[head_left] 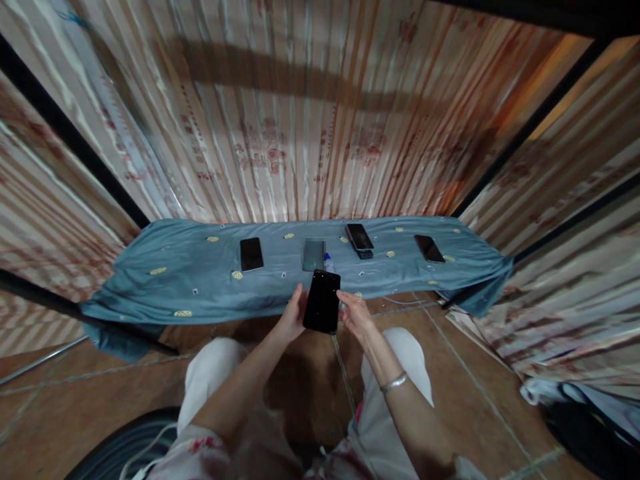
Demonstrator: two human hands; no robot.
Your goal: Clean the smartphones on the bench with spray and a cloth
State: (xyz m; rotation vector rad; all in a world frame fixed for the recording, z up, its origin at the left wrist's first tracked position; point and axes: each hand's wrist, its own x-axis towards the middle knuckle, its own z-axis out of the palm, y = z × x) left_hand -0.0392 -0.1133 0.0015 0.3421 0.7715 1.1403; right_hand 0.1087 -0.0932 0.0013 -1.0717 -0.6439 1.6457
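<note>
A dark-screened smartphone [323,303] is held between both hands above the front edge of the cloth-covered bench. My left hand [294,313] grips its left side. On the opposite side, my right hand [356,315] grips it with the thumb by the screen's edge. Just beyond it lies a flat rectangular item [314,255], blurred, with a small blue-and-white object [328,260] beside it, partly hidden by the phone.
Blue patterned cloth [165,280] covers the bench. A black phone [251,254] lies left; another phone [359,237] rests on a dark item [366,254], and a third phone [429,249] lies right. Dark frame bars [540,123] and striped curtains [280,133] enclose the bench.
</note>
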